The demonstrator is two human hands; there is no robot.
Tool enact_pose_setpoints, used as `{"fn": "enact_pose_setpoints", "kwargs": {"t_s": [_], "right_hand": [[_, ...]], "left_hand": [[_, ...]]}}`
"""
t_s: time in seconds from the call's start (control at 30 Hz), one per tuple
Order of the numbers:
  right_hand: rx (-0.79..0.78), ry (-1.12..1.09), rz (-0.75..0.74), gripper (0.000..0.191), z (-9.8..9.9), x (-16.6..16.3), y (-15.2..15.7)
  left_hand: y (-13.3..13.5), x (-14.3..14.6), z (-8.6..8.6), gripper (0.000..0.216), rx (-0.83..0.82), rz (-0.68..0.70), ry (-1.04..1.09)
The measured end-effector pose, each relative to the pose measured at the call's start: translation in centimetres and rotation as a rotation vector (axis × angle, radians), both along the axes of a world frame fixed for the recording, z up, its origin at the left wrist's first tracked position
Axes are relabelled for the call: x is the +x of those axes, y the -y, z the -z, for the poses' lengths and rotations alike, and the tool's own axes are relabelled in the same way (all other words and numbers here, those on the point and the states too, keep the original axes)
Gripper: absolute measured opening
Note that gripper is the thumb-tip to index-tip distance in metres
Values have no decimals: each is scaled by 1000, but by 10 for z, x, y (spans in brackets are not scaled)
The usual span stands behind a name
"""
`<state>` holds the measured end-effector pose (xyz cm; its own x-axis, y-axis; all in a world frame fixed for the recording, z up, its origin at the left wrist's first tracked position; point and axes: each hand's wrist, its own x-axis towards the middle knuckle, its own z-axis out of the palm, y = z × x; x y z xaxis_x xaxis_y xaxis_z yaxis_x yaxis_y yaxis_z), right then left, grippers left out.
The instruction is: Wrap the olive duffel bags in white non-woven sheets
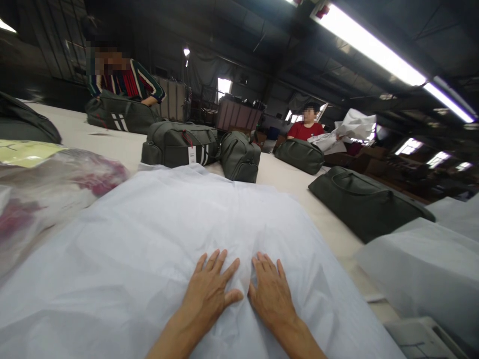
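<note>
A large white fabric cover (179, 239) lies bulging over something on the table in front of me. My left hand (209, 291) rests flat on it with fingers spread. Beside it, thumbs almost touching, my right hand (271, 291) also lies flat and open on the white fabric. Neither hand holds anything.
Several dark green duffel bags (179, 144) (359, 202) sit on the long pale table (292, 182). A clear plastic bag (41, 194) lies at the left, more white covers (422, 269) at the right. A person in a striped top (127, 82) and one in red (307, 129) work at the far side.
</note>
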<state>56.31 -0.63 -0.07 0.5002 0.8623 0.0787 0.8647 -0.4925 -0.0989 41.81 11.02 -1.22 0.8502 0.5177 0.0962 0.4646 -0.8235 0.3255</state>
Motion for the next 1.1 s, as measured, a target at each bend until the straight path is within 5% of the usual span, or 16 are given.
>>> {"fn": "enact_pose_setpoints", "kwargs": {"t_s": [0.13, 0.33, 0.43, 0.63, 0.93, 1.1], "right_hand": [[23, -24, 1, 41, -13, 11, -4], [445, 145, -146, 35, -24, 18, -18], [325, 103, -292, 45, -18, 13, -29], [-60, -129, -98, 58, -6, 10, -41], [2, -126, -59, 46, -12, 15, -47], [74, -18, -39, 32, -14, 28, -61]], "left_hand": [[0, -1, 4, 60, 8, 1, 1], [0, 0, 6, 62, 33, -6, -11], [0, 1, 4, 63, 28, -7, -21], [0, 1, 5, 63, 42, 0, -20], [-2, 3, 21, 72, 261, 126, 73], [0, 5, 18, 70, 191, 159, 14]]}}
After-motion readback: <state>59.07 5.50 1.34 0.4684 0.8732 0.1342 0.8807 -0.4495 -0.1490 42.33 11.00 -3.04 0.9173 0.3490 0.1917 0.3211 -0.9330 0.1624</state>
